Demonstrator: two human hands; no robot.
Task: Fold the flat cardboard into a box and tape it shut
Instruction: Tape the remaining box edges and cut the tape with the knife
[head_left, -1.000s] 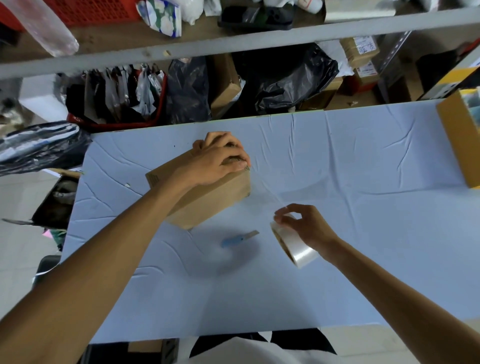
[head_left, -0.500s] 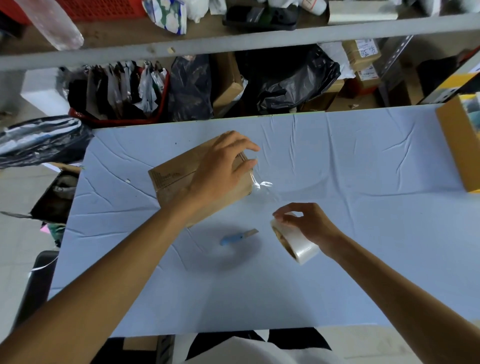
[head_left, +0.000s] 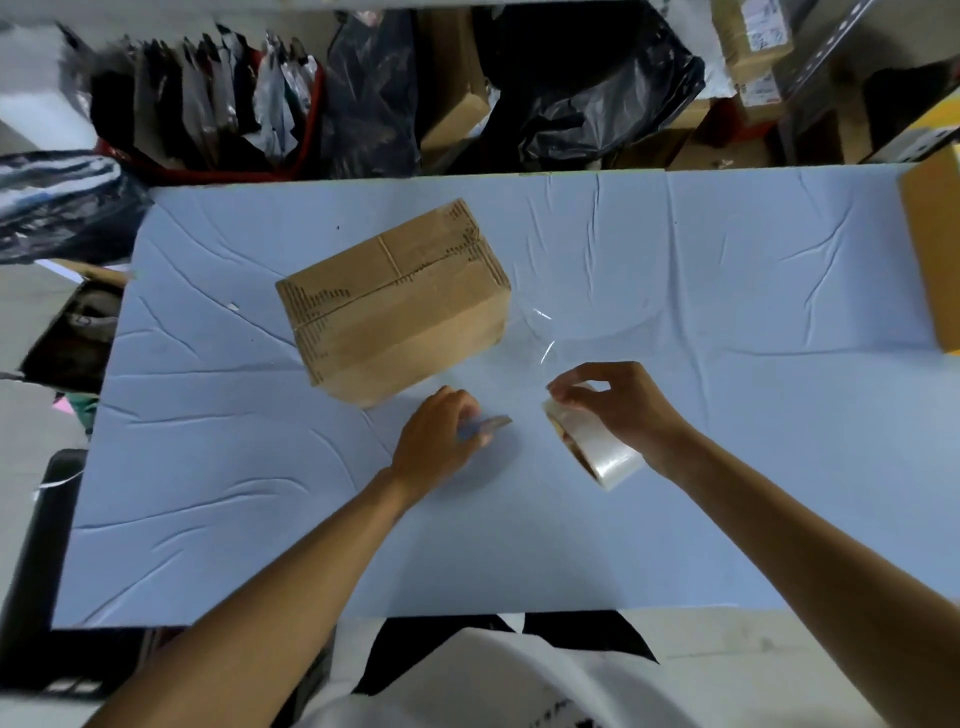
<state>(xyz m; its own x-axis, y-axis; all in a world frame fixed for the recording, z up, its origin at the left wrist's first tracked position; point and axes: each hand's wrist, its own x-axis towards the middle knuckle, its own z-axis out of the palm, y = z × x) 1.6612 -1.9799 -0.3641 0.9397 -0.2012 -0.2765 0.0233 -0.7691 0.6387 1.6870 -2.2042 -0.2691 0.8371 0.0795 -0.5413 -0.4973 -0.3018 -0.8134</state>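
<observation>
1. The brown box (head_left: 395, 301) is sitting closed on the blue desk (head_left: 675, 519). It is in the upper middle of the frame, a bit to the left, and it is turned at a slant.
2. A shiny strip of clear tape (head_left: 540, 332) is stretching from the right side of the brown box down to the tape roll (head_left: 605, 454).
3. The right hand (head_left: 623, 405) is holding the tape roll just right of the middle. Its fingers (head_left: 566, 395) are grasping the top of the roll.
4. The left hand (head_left: 441, 441) is sitting in the middle, just below the brown box. Its fingers are curling around a small blue cutter (head_left: 493, 423) on the desk.
5. A yellow-brown carton (head_left: 935, 249) is peeking in at the right edge.
</observation>
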